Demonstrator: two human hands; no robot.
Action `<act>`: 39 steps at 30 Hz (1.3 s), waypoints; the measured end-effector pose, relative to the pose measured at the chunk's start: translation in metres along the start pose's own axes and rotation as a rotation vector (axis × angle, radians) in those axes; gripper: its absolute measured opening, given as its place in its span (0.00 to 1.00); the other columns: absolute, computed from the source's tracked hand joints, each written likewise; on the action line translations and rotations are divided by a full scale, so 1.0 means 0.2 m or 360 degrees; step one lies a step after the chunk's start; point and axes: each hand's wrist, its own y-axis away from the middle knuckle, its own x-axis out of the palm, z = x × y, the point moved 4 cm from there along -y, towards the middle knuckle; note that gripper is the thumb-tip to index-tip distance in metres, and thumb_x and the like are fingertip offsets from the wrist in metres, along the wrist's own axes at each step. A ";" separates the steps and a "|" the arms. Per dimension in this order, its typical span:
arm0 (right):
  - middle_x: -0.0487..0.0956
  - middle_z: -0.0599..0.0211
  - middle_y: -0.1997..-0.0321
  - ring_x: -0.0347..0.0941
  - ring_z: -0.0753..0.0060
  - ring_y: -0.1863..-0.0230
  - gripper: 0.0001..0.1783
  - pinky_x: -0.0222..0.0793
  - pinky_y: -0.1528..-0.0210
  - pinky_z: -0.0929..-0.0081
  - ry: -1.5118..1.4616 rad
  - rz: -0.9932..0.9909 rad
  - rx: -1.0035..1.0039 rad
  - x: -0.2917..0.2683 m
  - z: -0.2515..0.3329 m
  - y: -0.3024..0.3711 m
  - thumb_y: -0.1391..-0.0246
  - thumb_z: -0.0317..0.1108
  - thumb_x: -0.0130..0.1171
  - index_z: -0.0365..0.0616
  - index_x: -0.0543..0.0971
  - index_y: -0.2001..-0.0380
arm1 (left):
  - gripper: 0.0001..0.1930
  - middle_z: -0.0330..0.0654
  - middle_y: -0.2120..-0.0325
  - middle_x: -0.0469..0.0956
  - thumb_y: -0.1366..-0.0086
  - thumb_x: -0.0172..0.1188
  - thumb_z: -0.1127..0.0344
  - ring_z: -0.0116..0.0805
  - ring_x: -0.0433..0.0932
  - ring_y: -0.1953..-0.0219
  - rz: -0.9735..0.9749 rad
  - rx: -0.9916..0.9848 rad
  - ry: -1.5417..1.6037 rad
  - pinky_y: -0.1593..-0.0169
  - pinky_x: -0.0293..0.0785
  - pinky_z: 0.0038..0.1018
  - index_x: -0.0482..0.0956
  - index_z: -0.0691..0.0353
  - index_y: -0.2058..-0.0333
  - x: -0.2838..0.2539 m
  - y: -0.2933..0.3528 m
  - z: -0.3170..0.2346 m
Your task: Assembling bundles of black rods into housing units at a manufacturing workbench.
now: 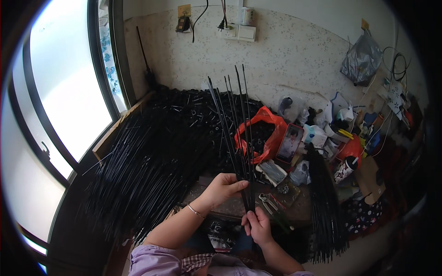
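Several long, thin black rods (235,133) stand upright in front of me, fanned apart at the top and drawn together at the bottom. My left hand (224,187) is closed around the bundle partway up, its thumb lying across the rods. Lower down, my right hand (258,225) grips the same bundle near its bottom end, fingers curled. Left of my hands, a large pile of similar black rods (138,170) covers the table. Behind the bundle, a red plastic bag (271,120) holds small black pieces.
Small black parts (184,108) are heaped at the back. A phone (290,143) leans by the red bag. Pliers (267,203) lie at the near table edge. Another bunch of black rods (322,202) hangs at right, beside a patterned cup (345,169). Windows (69,78) border the left.
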 end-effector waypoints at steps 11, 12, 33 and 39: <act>0.68 0.74 0.83 0.56 0.89 0.90 0.08 0.51 0.88 0.90 0.0058 -0.0357 -0.0378 -0.14 0.23 -0.14 0.41 0.31 0.47 0.39 0.71 0.63 | 0.12 0.26 0.91 0.53 0.34 0.48 0.61 0.15 0.49 0.90 -0.1034 0.0347 0.0593 0.85 0.44 0.17 0.69 0.59 0.74 -0.44 0.23 -0.08; 0.68 0.74 0.82 0.56 0.89 0.90 0.08 0.51 0.88 0.90 -0.0007 -0.0342 -0.0374 -0.13 0.25 -0.15 0.42 0.31 0.47 0.39 0.71 0.63 | 0.11 0.26 0.90 0.53 0.34 0.48 0.61 0.15 0.48 0.90 -0.1030 0.0345 0.0574 0.85 0.44 0.17 0.70 0.60 0.74 -0.43 0.23 -0.09; 0.71 0.62 0.60 0.71 0.78 0.72 0.19 0.67 0.71 0.82 0.0110 0.0313 0.0271 -0.07 -0.35 0.08 0.43 0.28 0.49 0.41 0.61 0.49 | 0.12 0.48 0.65 0.78 0.40 0.55 0.70 0.36 0.78 0.63 -0.0052 0.0073 0.0670 0.56 0.75 0.30 0.73 0.69 0.58 0.13 -0.11 -0.12; 0.71 0.59 0.55 0.71 0.68 0.58 0.26 0.68 0.57 0.71 -0.0284 0.0199 -0.0045 -0.16 -0.29 -0.11 0.40 0.49 0.40 0.36 0.65 0.51 | 0.10 0.43 0.68 0.79 0.42 0.57 0.75 0.27 0.77 0.64 0.0210 0.0286 0.0175 0.57 0.74 0.23 0.76 0.69 0.61 0.12 0.01 0.01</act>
